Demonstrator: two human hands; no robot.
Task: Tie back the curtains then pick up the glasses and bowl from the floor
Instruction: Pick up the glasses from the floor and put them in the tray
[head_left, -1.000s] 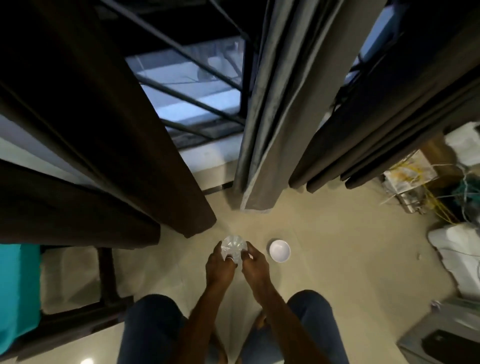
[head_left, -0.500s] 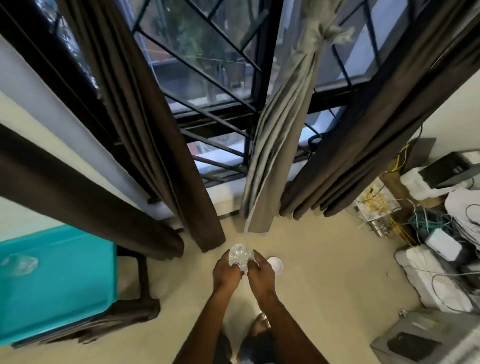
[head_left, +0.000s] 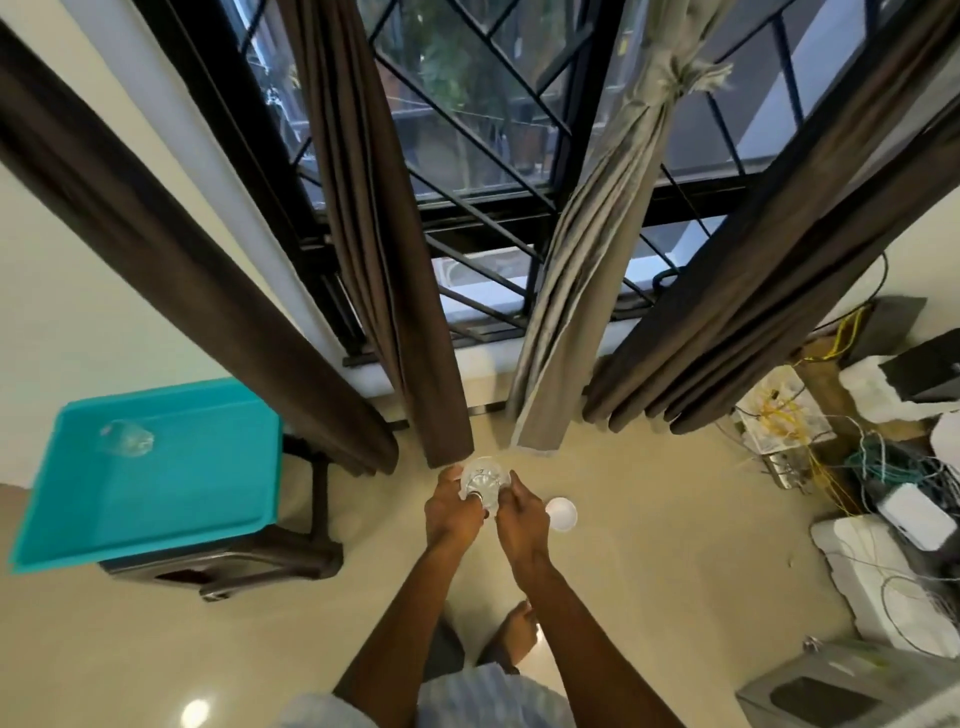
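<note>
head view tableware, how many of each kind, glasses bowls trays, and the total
clear drinking glasses: 2 (one gripped between the left hand and the right hand, one lying in the tray)
white round bowl: 1
teal plastic tray: 1
Total: 4

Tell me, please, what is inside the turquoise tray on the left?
One clear glass lies inside the turquoise tray, near its far left corner. Nothing covers the tray's floor from view.

Left hand (head_left: 454, 512) and right hand (head_left: 522, 519) side by side out front (both curled round a glass (head_left: 483, 479))
</note>
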